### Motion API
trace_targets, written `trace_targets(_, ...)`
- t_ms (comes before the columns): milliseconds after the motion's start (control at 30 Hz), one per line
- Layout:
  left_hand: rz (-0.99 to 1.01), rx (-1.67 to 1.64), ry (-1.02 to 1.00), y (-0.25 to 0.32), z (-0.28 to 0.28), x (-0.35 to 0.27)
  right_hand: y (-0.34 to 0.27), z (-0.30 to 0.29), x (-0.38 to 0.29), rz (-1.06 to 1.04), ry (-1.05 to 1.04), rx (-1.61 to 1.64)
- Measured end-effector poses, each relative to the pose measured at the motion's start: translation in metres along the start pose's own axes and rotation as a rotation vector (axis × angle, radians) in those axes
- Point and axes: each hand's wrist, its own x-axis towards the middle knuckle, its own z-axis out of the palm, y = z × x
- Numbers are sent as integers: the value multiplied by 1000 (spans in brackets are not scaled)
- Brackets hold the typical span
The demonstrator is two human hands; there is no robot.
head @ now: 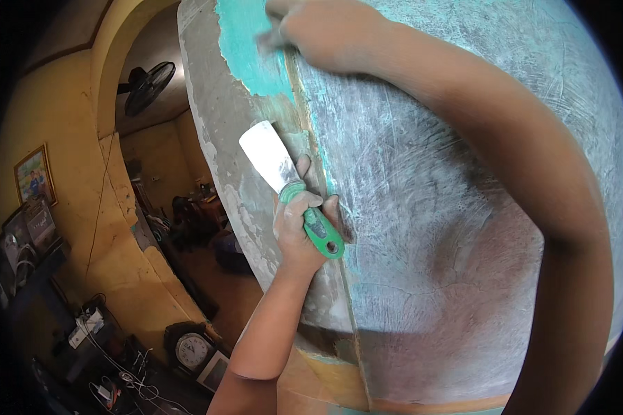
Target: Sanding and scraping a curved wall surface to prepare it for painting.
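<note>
My left hand (296, 218) grips the green handle of a putty knife (272, 155), its pale metal blade pointing up and left. Its fingers rest by a wall corner, where a bare grey plaster strip (207, 93) meets a scuffed blue-grey wall face (420, 249). Higher up, my right hand (332, 31) is at a patch of turquoise paint (244, 52) along the same corner. Motion blurs its fingers and the top edge cuts them off, so whether it holds anything cannot be seen. Chipped yellowish edging (298, 88) runs down the corner.
Left of the wall, an archway (104, 78) opens into another room with a black fan (150, 85). Lower left are a round-dialled clock (192, 350), a white power strip (85, 327), tangled cables (135, 378) and a screen (26, 244). A framed picture (35, 176) hangs on the yellow wall.
</note>
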Motion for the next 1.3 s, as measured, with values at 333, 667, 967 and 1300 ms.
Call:
trace_targets(333,-16,-18,31,-1,-1,-3,9,27,-5,-76,111,-164)
trace_targets(667,43,18,71,0,2,0,-2,13,-1,93,-46,-383)
trace_targets(967,37,-94,86,-8,2,-3,-6,10,-10,66,-69,-297)
trace_targets(1300,9,-172,134,-9,5,-5,1,-18,15,93,-63,-292)
